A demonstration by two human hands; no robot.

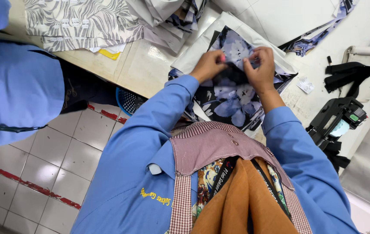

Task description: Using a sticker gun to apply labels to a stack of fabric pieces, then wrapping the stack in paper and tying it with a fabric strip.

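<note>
While both hands' fingers (219, 58) pinch floral fabric (232, 93), cream worktable (150, 65), tiled floor (63, 160)

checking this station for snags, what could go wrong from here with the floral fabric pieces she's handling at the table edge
1. The stack of dark floral fabric pieces overhangs the table edge; pieces could slide off toward the blue basket or the tiled floor.
2. Left hand and right hand pinch one piece close together; it might crease or pull the pieces beneath out of line.
3. The hanging lanyard could possibly snag.
</note>
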